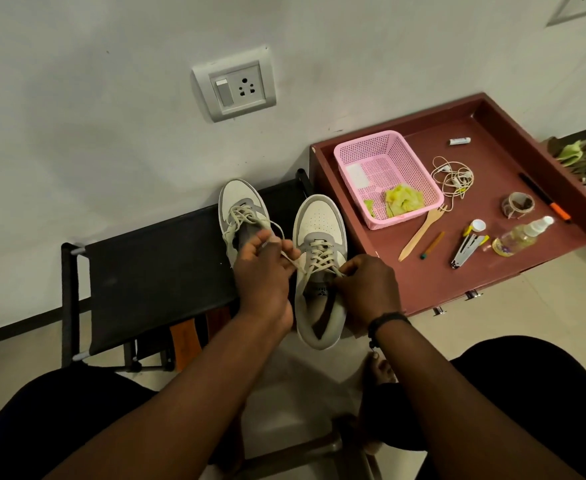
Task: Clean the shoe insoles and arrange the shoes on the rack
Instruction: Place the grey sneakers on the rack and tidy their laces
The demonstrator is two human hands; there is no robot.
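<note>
Two white and grey sneakers stand side by side at the right end of a black rack shelf (153,271). The left sneaker (237,206) sits further back. The right sneaker (319,244) overhangs the shelf's front edge, heel toward me. My left hand (267,271) pinches one end of the right sneaker's beige lace (296,263). My right hand (367,289) grips the other lace end at the shoe's tongue. A dark insole shows inside the right sneaker's opening.
A maroon tray-like cabinet top (423,289) stands right of the rack. On it are a pink basket (388,147) with a yellow-green cloth (404,199), a spray bottle (523,233), a wooden fork, a stapler, tape and earphones. A wall socket (236,88) is above.
</note>
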